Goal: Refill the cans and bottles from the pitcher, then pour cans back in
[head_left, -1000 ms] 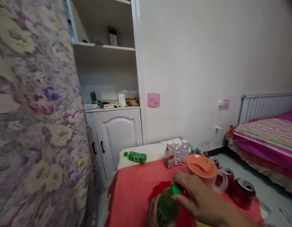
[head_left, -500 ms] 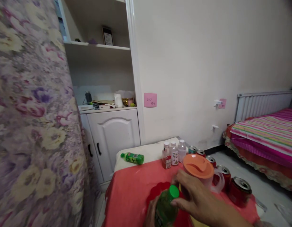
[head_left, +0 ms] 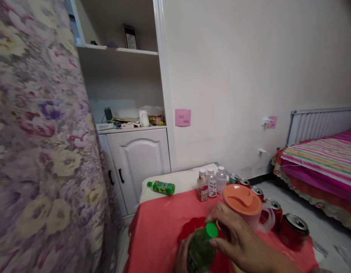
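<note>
Low at the front, a green plastic bottle (head_left: 202, 250) stands upright with its green cap (head_left: 211, 230) on top. My left hand (head_left: 181, 253) is wrapped round the bottle's left side, partly hidden behind it. My right hand (head_left: 239, 237) reaches in from the right, thumb and bent forefinger on either side of the cap. Behind the bottle shows the edge of a red dish-like thing (head_left: 189, 226), mostly covered. Just beyond my right hand is a clear pitcher with an orange lid (head_left: 242, 200).
Another green bottle (head_left: 162, 188) lies on its side on the table's cream cover. Three white-capped bottles (head_left: 211, 184) stand at the back. Several drink cans (head_left: 294, 231) line the right edge. A red cloth (head_left: 155, 223) covers the front. Left hangs a floral curtain (head_left: 41, 132).
The whole view has shifted slightly, so things sit a little further right. Both hands stay on the green bottle, and the cap is still on it.
</note>
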Motion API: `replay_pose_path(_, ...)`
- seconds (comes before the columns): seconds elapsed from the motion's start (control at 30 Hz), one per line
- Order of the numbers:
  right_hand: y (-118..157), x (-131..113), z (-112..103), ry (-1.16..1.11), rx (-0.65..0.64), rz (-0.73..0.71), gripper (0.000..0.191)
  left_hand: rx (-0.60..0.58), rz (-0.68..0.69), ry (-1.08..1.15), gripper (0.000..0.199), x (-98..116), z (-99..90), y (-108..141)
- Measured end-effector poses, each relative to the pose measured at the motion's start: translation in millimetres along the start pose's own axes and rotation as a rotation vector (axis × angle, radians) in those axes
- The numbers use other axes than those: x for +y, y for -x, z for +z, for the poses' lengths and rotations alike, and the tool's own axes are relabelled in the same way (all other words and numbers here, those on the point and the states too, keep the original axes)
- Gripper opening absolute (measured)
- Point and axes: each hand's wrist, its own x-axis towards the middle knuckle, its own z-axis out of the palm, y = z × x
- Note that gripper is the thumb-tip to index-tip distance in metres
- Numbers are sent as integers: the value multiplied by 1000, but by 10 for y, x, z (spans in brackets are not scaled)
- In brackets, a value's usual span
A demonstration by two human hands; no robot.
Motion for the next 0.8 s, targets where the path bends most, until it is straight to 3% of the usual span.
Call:
replay_pose_path(0.2, 115, 152, 56, -44, -56, 98, 49, -22, -42, 71, 88, -150, -13, 16)
replay_pose_path(0.43, -3, -23, 22, -73, 19, 4, 22, -44, -26, 67, 83, -254, -28, 32)
replay_pose_path(0.67, 165, 121, 78, -48, 8, 68, 46, -47, -67, 155, 82, -229, -7, 68)
replay_pose_path(0.8, 199, 147, 76, -66, -18, 63, 47, -90, -62, 195, 80, -134, -10, 51)
